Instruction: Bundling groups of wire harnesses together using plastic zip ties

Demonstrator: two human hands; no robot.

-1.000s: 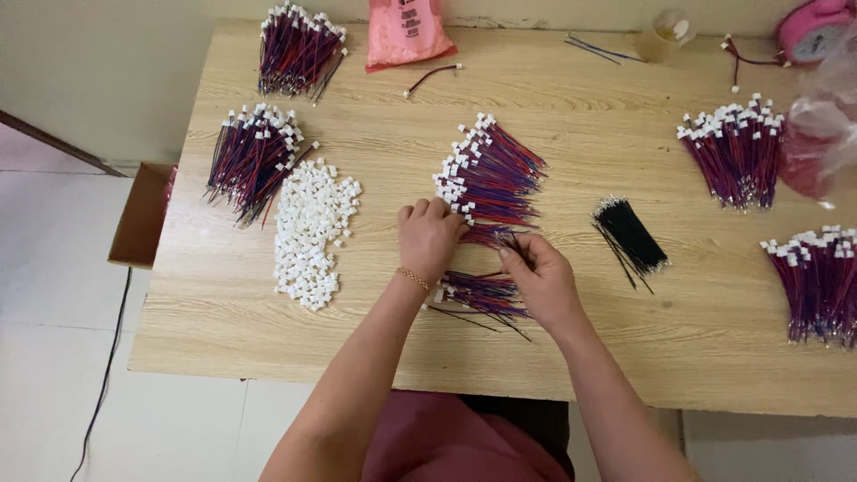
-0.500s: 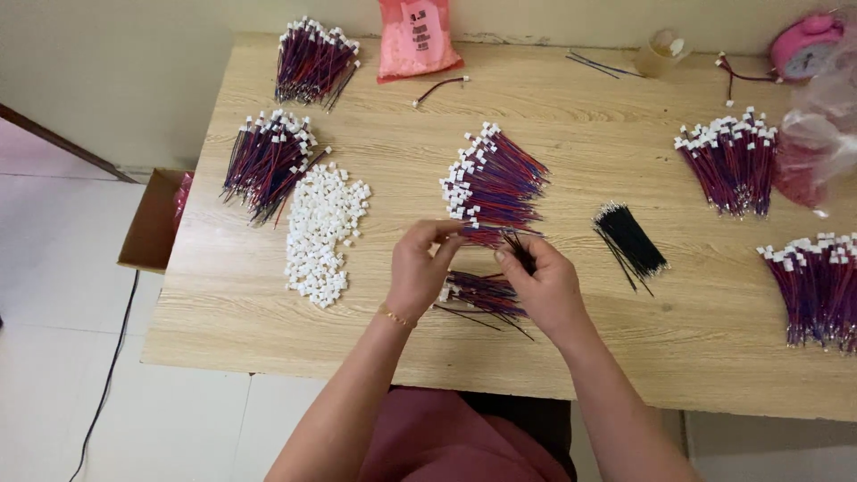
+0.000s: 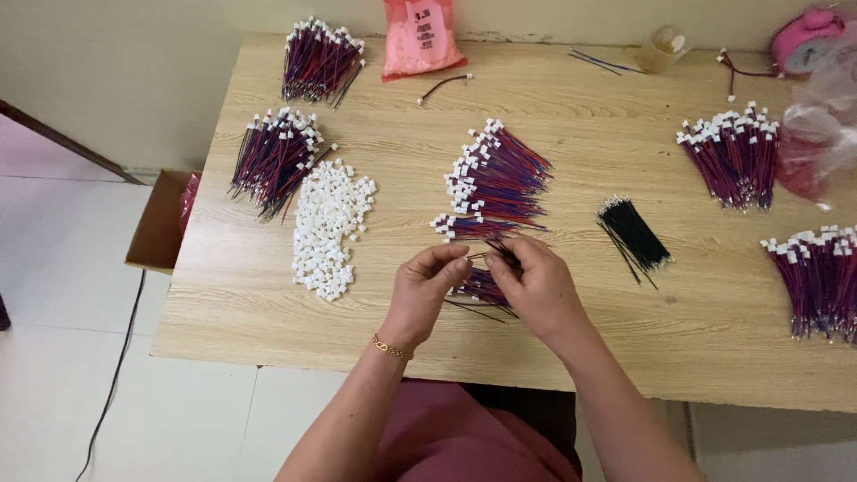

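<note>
My left hand [image 3: 430,284] and my right hand [image 3: 536,284] meet above the wooden table [image 3: 571,339], pinching a few thin red and blue wires between their fingertips. Whether a white connector is in the left fingers I cannot tell. Under the hands lies a small loose bunch of the same wires [image 3: 482,287]. Just beyond them is a fanned pile of wires with white connectors [image 3: 495,178]. A heap of loose white connectors [image 3: 330,223] lies to the left of my left hand.
More connector-tipped wire bundles lie at far left [image 3: 272,161], top left [image 3: 317,61], right [image 3: 736,152] and right edge [image 3: 817,277]. A bunch of black wires [image 3: 634,234] lies right of my hands. A pink bag [image 3: 420,36], a cardboard box [image 3: 161,223] on the floor.
My left hand has come back from the fanned pile toward me and joined my right hand. Both now pinch wires together over the small bunch.
</note>
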